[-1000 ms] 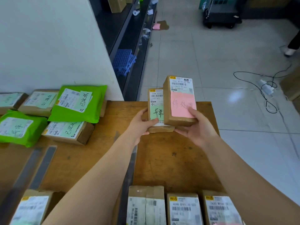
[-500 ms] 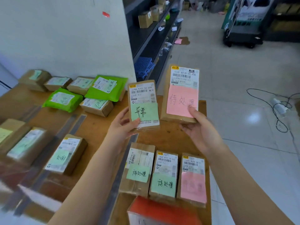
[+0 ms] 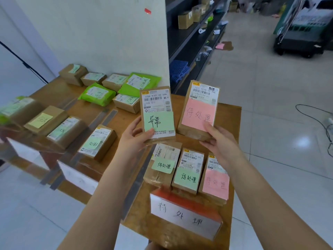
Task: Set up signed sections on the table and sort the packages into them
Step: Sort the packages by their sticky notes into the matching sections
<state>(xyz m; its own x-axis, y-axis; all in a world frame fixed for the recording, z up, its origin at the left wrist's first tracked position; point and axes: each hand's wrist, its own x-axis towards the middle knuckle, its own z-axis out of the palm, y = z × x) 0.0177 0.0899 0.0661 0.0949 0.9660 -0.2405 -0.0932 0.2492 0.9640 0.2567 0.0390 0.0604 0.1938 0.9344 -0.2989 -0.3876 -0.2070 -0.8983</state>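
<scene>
My left hand (image 3: 134,137) grips a brown box with a green note (image 3: 157,112), held tilted up above the wooden table (image 3: 232,112). My right hand (image 3: 217,139) holds a second brown box with a pink note (image 3: 199,110) beside it, lifted on the right. Below them three labelled boxes lie in a row: one with a small green note (image 3: 163,166), one with a larger green note (image 3: 187,173), one with a pink note (image 3: 215,183). An orange sign stand with a white handwritten card (image 3: 185,215) stands at the table's near edge.
Green mailer bags (image 3: 98,93) and several brown boxes lie by the white wall. More boxes (image 3: 98,141) sit in the middle and left sections, split by dark tape strips (image 3: 106,117). Two more sign cards (image 3: 79,179) stand along the left edge. Cables (image 3: 317,121) trail on the floor.
The view has pulled back and tilted down, so the sign stand and left sections show. Both hands keep their boxes, now raised and spread a little apart.
</scene>
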